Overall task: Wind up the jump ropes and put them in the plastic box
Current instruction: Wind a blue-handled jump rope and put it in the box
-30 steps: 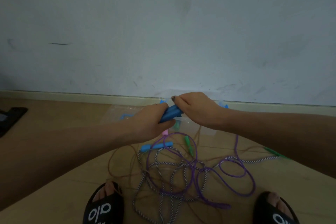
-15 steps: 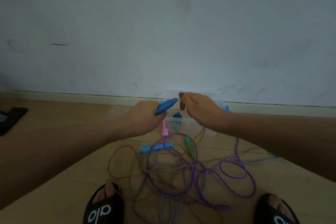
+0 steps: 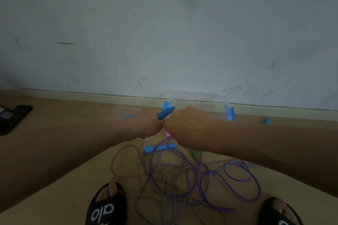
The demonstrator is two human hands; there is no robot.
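Observation:
My left hand (image 3: 146,124) grips a dark blue jump rope handle (image 3: 166,113) that points up and to the right. My right hand (image 3: 188,126) sits right against it with the fingers curled; what it holds is hidden. Behind both hands, against the wall, stands the clear plastic box (image 3: 229,113) with blue clips. On the floor below lies a tangle of ropes: a purple rope (image 3: 239,181), a black-and-white braided rope (image 3: 164,175) and a thin brown rope (image 3: 118,159). A light blue handle (image 3: 160,147), a pink handle (image 3: 167,133) and a green handle (image 3: 195,154) lie near the hands.
The clear box lid (image 3: 126,110) lies flat left of the box. A dark object (image 3: 12,117) is on the floor at far left. My feet in black slides (image 3: 106,208) (image 3: 278,213) flank the rope tangle. A small blue piece (image 3: 268,121) lies by the baseboard at right.
My right hand has dropped lower and moved back against my left hand. The blue handle stays in my left hand, tip raised.

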